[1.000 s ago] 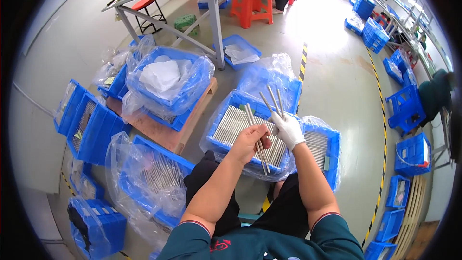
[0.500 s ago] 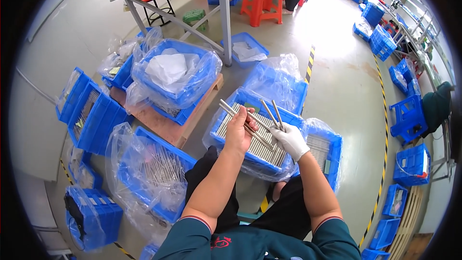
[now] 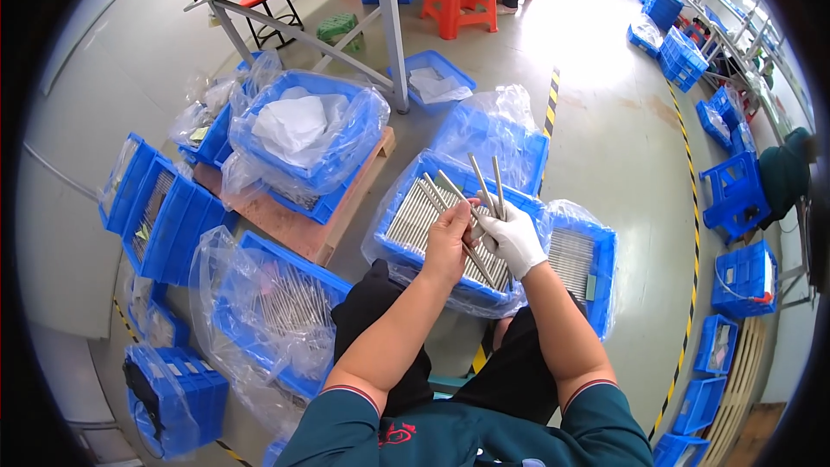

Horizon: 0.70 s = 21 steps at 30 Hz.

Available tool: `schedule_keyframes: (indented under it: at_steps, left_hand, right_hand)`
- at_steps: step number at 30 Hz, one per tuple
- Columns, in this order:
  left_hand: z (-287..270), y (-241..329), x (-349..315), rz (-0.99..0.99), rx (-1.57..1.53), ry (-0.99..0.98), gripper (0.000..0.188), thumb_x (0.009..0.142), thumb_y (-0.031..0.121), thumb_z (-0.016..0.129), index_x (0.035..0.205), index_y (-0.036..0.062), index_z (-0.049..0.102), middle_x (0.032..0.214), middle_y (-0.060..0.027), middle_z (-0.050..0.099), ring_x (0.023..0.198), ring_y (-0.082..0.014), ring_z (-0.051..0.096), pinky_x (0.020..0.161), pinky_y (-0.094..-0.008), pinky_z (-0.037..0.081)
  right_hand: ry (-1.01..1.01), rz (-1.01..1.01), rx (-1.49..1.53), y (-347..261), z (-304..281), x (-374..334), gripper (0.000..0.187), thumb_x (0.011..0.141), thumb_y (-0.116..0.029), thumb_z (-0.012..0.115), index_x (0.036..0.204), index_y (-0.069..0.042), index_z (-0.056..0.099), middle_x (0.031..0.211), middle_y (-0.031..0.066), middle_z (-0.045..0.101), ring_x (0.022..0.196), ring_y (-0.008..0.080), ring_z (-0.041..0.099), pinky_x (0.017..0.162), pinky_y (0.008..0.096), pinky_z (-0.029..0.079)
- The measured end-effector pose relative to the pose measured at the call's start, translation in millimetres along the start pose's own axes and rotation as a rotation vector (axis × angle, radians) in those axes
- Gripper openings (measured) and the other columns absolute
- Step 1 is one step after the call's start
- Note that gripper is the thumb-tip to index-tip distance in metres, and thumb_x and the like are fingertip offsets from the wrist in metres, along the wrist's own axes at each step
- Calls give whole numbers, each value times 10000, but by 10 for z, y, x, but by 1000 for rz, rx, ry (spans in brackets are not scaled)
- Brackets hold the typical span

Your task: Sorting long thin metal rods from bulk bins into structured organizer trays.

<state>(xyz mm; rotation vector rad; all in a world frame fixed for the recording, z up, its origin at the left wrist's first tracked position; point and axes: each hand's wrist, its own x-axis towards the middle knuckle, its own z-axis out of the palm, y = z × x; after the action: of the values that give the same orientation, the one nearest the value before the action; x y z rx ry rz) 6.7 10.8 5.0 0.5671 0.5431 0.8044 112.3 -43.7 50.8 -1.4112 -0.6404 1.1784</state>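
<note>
Above a blue crate (image 3: 529, 205) of metal rods (image 3: 413, 223), my bare left hand (image 3: 448, 238) clasps slim rods (image 3: 481, 265) slanting from far left to near right, fingers closed around them. My gloved right hand (image 3: 514, 238), just beside it and nearer their lower ends, curls its fingers around other rods (image 3: 500, 186) pointing away from me.

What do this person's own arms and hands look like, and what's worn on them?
The left hand is bare. The right hand wears a close-fitting white glove ending around the wrist. Both forearms are bare below short, dark teal-green sleeves, each edged with narrow reddish trim. No watch or cable shows on either arm.
</note>
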Motion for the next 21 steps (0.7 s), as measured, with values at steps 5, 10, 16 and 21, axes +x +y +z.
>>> schedule_keyframes:
  at_steps: [5, 10, 16, 21]
  left_hand:
    - [-88, 76, 13, -67, 35, -95, 250, 945, 226, 497, 1099, 51, 587, 672, 63, 462, 563, -34, 407, 515, -213, 368]
    - [-71, 76, -4, -51, 89, -48, 215, 948, 245, 488, 994, 62, 591, 661, 60, 450, 529, -40, 367, 493, -211, 343]
    - [-9, -32, -25, 62, 258, 32, 299, 949, 333, 469, 914, 56, 577, 642, 49, 432, 503, -42, 344, 460, -196, 320]
    - [-59, 103, 88, 59, 126, 27, 379, 957, 357, 431, 988, 16, 593, 629, 45, 397, 504, -41, 347, 445, -202, 291]
  right_hand:
    - [-12, 6, -61, -23, 5, -18, 321, 863, -112, 545, 1175, -36, 539, 677, 35, 600, 490, 44, 472, 436, 189, 341]
    - [52, -11, 50, -35, 85, -37, 374, 864, -83, 558, 1230, -20, 512, 658, 1, 540, 445, 36, 405, 397, 196, 279]
    - [36, -22, 105, -78, 87, 27, 384, 871, -76, 543, 1249, -20, 499, 695, 9, 544, 472, 35, 425, 413, 193, 292]
    - [-48, -24, 61, -128, 156, -67, 320, 866, -86, 548, 1182, -40, 540, 689, -10, 556, 494, 31, 441, 430, 187, 317]
